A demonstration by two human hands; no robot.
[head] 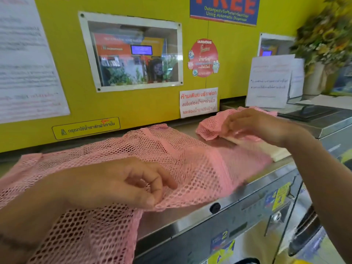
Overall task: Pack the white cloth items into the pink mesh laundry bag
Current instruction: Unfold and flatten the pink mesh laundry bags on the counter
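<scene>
A pink mesh laundry bag [171,155] lies spread across the steel top of a washing machine and hangs over its front edge. My left hand [118,185] pinches the bag's near edge between thumb and fingers. At the right, my right hand [253,124] reaches with curled fingers onto a second bunched piece of pink mesh [211,124], and I cannot tell whether it grips it. A folded white cloth [270,147] lies partly under that hand and mesh, beside the bag's right end.
The steel machine top [190,216] ends in a front edge with a black button and stickers. A yellow wall [133,103] with signs and a window stands close behind. Paper notices [268,82], a flower vase [314,79] and a dark tray [308,111] sit at the right.
</scene>
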